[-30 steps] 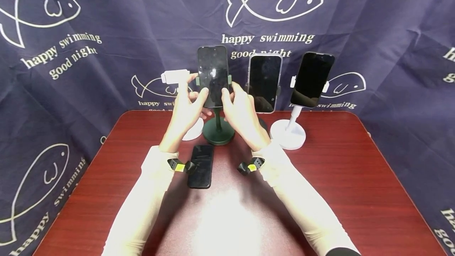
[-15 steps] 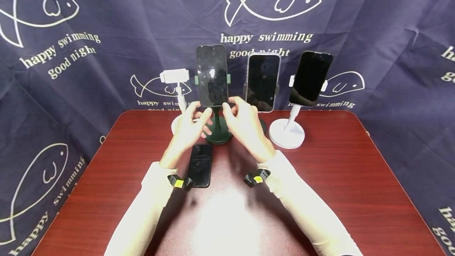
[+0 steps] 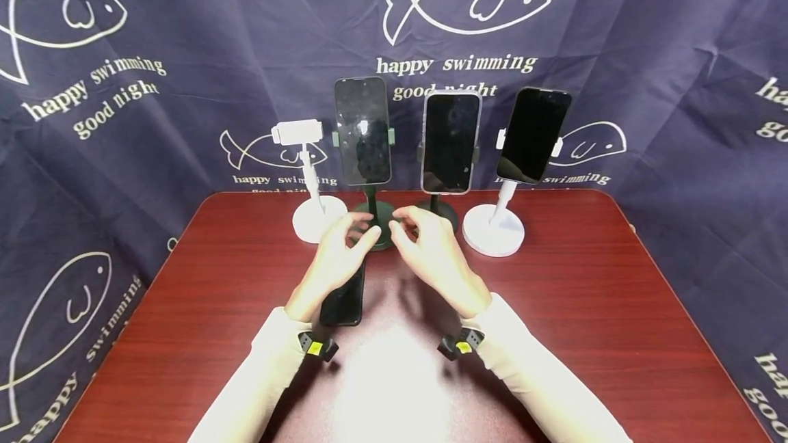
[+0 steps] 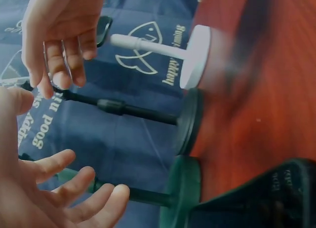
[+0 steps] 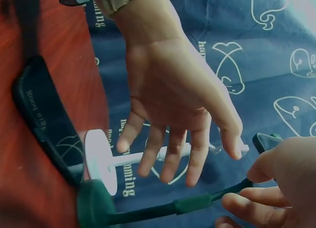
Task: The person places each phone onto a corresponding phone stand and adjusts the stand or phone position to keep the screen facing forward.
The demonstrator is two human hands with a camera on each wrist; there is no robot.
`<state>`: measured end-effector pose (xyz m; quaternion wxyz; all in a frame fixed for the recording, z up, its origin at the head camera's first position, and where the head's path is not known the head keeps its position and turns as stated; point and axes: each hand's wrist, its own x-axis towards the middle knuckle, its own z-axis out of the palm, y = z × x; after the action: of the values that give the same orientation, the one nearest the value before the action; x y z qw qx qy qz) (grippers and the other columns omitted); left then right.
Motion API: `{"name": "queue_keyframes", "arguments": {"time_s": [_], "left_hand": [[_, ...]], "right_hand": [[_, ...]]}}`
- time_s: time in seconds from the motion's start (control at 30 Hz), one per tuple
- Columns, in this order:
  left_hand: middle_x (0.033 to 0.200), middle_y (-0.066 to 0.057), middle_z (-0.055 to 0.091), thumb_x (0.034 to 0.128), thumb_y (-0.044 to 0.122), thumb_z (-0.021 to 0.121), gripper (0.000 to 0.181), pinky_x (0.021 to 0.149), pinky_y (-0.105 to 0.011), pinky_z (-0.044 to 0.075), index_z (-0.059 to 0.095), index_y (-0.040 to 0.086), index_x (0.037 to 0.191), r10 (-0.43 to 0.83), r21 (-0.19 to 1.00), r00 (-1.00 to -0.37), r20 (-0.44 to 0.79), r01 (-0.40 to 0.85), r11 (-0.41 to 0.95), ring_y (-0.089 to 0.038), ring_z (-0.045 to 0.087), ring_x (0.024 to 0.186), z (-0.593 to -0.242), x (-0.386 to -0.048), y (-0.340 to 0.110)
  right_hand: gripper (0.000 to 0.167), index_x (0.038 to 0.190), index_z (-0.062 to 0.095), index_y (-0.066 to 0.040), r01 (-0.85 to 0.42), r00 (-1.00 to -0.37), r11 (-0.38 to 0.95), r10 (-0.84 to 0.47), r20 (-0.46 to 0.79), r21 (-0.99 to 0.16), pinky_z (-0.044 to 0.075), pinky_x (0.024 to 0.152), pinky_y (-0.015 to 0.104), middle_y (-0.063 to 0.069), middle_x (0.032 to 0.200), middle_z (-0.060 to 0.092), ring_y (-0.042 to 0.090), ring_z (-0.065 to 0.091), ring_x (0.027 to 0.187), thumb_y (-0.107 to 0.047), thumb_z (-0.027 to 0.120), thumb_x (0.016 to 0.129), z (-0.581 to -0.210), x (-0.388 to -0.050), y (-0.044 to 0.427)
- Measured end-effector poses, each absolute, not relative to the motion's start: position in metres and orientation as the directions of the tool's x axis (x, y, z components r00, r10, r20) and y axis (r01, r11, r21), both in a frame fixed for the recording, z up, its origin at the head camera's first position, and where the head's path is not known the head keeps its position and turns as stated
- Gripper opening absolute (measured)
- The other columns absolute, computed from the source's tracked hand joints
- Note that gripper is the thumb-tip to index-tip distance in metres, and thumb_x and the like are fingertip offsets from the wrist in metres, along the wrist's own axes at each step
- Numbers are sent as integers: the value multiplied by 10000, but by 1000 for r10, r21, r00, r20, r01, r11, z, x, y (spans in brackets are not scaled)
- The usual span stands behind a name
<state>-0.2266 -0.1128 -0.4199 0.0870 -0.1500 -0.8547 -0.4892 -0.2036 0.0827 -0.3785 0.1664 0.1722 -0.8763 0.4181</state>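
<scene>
My left hand (image 3: 335, 251) hangs above a black smartphone (image 3: 343, 301) lying on the table and partly hides it. Facing it across a small gap, my right hand (image 3: 434, 251) hovers with relaxed, bent fingers. Both hands hold nothing. Just behind them stands a green phone stand (image 5: 192, 204), its clamp gripping an upright smartphone (image 3: 363, 132). To its right, a dark stand (image 4: 185, 122) carries a smartphone with a pale edge (image 3: 451, 142). A tilted black smartphone (image 3: 534, 135) sits in the white stand (image 3: 494, 231) at the right. In the wrist views, both hands' fingers are spread loosely.
A second white phone stand (image 3: 319, 219) with a bare clamp (image 3: 297, 132) stands at the left of the row. The reddish wooden table (image 3: 585, 320) ends at the back against a dark blue fish-print cloth (image 3: 246, 53). Glare covers the table's front middle.
Both hands have come away from the phone in the green stand and dropped down toward me. That phone stays up in its clamp. The other phones and stands keep their places.
</scene>
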Motion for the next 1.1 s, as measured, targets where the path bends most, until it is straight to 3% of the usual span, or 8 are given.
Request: {"name": "queue_keyframes", "arguments": {"time_s": [0.2, 0.5, 0.73, 1.1], "left_hand": [[1228, -199, 652, 965, 327, 714, 455, 973, -532, 525, 612, 73, 1329, 231, 754, -920, 317, 392, 527, -396, 642, 1118, -430, -218, -110], [1317, -99, 623, 948, 455, 705, 556, 1073, -489, 477, 564, 163, 1400, 262, 642, -919, 295, 394, 658, -271, 597, 1263, -442, -202, -109], [1397, -25, 569, 925, 555, 678, 640, 979, -509, 535, 527, 205, 1438, 287, 539, -918, 274, 394, 745, -215, 569, 1285, -450, -189, -106], [1369, -80, 601, 909, 547, 691, 666, 998, -534, 507, 546, 157, 1429, 300, 469, -915, 271, 398, 789, -323, 597, 1242, -463, -187, -110]], "right_hand": [[275, 1172, 730, -69, -440, -886, 599, -168, 431, -669, 567, 906, 407, 83, 1098, 733, 232, 686, 1043, -220, 719, 943, -393, -192, 95], [437, 1276, 682, -53, -403, -905, 639, -174, 388, -655, 484, 1061, 465, 106, 1230, 707, 271, 643, 1194, -307, 748, 926, -414, -178, 108], [440, 1273, 675, -47, -430, -889, 666, -195, 414, -610, 449, 1060, 517, 108, 1234, 692, 309, 612, 1197, -288, 752, 914, -428, -167, 113], [435, 1253, 682, -44, -428, -887, 687, -196, 418, -587, 478, 1025, 501, 103, 1213, 690, 290, 632, 1157, -263, 774, 890, -440, -159, 117]]}}
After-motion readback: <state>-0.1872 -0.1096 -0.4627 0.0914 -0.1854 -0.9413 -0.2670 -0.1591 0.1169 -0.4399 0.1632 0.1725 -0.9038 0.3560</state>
